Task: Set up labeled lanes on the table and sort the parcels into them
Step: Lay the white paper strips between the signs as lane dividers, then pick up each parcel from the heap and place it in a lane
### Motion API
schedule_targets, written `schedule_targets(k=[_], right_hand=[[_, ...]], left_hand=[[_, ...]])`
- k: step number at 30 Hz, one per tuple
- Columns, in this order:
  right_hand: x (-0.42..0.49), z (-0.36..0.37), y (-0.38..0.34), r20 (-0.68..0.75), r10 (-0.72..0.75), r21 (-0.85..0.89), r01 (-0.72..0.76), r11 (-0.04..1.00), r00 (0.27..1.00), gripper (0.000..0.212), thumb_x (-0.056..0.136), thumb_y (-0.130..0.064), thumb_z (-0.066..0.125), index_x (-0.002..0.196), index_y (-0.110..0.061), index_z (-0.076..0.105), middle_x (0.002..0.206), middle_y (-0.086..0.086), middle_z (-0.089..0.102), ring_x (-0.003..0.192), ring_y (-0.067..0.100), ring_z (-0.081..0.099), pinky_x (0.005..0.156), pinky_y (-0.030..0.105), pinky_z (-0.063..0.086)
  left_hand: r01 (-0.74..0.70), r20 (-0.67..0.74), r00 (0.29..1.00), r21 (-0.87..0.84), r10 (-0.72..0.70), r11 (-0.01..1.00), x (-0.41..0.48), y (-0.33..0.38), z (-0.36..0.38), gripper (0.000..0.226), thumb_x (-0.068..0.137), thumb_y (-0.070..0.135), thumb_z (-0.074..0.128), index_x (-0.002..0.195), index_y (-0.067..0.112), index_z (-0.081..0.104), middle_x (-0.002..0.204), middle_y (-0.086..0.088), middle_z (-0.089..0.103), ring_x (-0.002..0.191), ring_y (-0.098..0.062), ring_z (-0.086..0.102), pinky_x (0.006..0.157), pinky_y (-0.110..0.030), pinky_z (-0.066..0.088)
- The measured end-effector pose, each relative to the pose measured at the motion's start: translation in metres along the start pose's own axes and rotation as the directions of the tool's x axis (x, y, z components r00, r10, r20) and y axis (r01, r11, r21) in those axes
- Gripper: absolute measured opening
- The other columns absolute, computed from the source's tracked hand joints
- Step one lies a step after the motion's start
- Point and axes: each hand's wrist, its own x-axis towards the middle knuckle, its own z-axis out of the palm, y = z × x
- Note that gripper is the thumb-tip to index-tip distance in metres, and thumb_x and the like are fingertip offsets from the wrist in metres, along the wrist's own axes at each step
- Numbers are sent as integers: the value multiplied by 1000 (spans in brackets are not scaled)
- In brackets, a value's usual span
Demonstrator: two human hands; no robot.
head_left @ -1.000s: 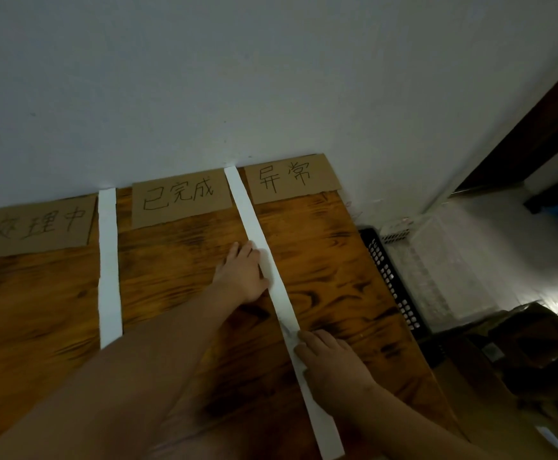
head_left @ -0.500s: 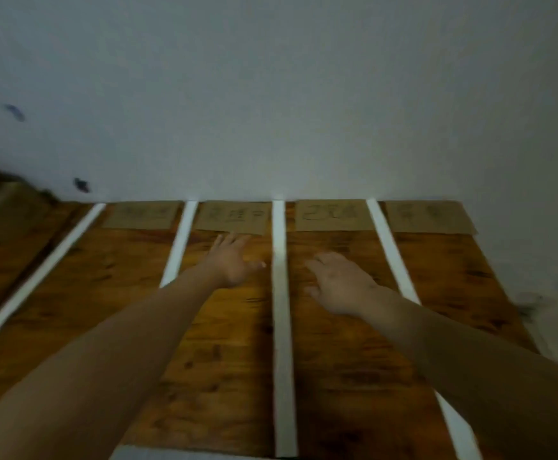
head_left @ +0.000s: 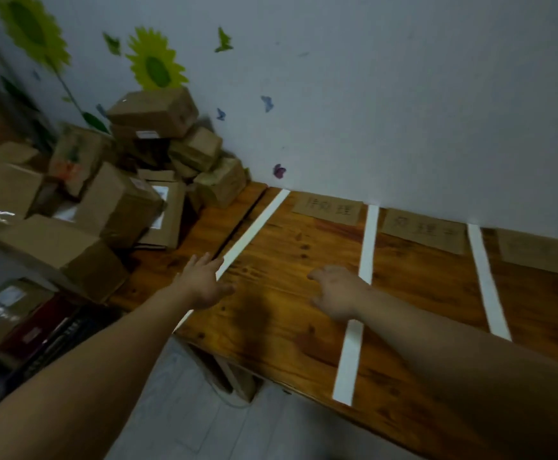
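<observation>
The wooden table (head_left: 287, 313) carries white tape strips (head_left: 368, 240) that split it into lanes, each headed by a brown cardboard label (head_left: 329, 210) against the wall. A heap of brown cardboard parcels (head_left: 115, 194) fills the table's left end. My left hand (head_left: 204, 283) reaches out over the leftmost strip with its fingers spread, holding nothing. My right hand (head_left: 340, 292) hovers over the first lane beside the second strip, fingers relaxed and empty. The writing on the labels is blurred.
A white wall (head_left: 403, 94) with sunflower and butterfly stickers stands behind the table. More boxes and dark items (head_left: 32, 327) lie at the lower left. Grey floor (head_left: 204, 410) shows below the table's front edge.
The view has swung left, from the right-hand lanes to the parcel heap. Both hands have left the tape strip they pressed and moved left, now held out empty above the table.
</observation>
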Motion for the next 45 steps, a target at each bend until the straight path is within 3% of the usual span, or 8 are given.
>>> schedule_targets(k=[4, 10, 18, 24, 35, 38, 42, 45], right_hand=[[64, 13, -41, 71, 0, 18, -1, 1000, 997, 64, 95, -47, 48, 148, -20, 25, 154, 8, 24, 141, 29, 21, 112, 40, 27], [166, 52, -90, 60, -4, 56, 0, 998, 998, 62, 93, -46, 48, 146, -18, 30, 148, 9, 33, 134, 29, 31, 107, 37, 30], [227, 103, -139, 41, 5, 28, -7, 1000, 999, 62, 97, -33, 41, 151, -22, 15, 159, 6, 10, 144, 29, 7, 115, 48, 13], [243, 116, -162, 125, 89, -53, -83, 995, 988, 58, 100, -32, 36, 152, -25, 9, 161, 3, 1, 146, 28, -3, 115, 52, 4], [259, 123, -173, 116, 225, -62, -219, 974, 967, 59, 100, -39, 35, 151, -25, 10, 161, 4, -3, 146, 27, -5, 116, 50, 3], [269, 90, -172, 63, 220, -4, -220, 976, 974, 57, 100, -41, 34, 151, -24, 16, 160, 7, 6, 146, 29, 6, 115, 47, 13], [288, 21, -189, -150, 132, 38, -128, 991, 980, 50, 98, -44, 37, 142, -21, 34, 145, 10, 38, 131, 28, 35, 106, 43, 34], [303, -22, -231, -157, 41, 78, -29, 997, 987, 53, 97, -46, 40, 142, -18, 36, 139, 11, 42, 127, 29, 39, 104, 41, 36]], left_hand=[[-17, 37, 999, 28, 16, 999, 32, -55, 7, 77, 90, 56, 46, 151, 25, 9, 159, -6, -1, 144, -30, -7, 115, -52, 10], [-167, 108, 983, 159, 151, 973, 102, -111, 31, 68, 94, 39, 46, 150, 28, 9, 159, 0, 0, 145, -27, -7, 113, -52, 8], [-523, 331, 843, 327, 423, 787, 151, -160, 60, 72, 93, 44, 46, 150, 30, 4, 158, 6, -11, 143, -21, -19, 112, -52, -7], [-650, 377, 755, 325, 536, 687, 161, -184, 75, 74, 93, 46, 46, 150, 27, 3, 158, 3, -9, 142, -19, -20, 114, -53, -8], [-668, 288, 740, 211, 608, 713, 167, -198, 63, 74, 90, 60, 39, 150, 32, 7, 159, 4, -7, 142, -16, -19, 112, -49, -9], [-624, 181, 781, 203, 598, 754, 170, -200, 9, 72, 89, 59, 40, 149, 33, 8, 158, 5, -5, 143, -16, -14, 113, -48, -6], [-512, -35, 846, 224, 532, 829, 171, -225, -86, 67, 91, 55, 41, 148, 30, 18, 159, 1, 4, 145, -19, -7, 114, -49, 1], [-366, -248, 882, 174, 401, 914, 166, -270, -138, 62, 91, 52, 45, 145, 27, 29, 157, -3, 16, 145, -24, 4, 115, -47, 10]])
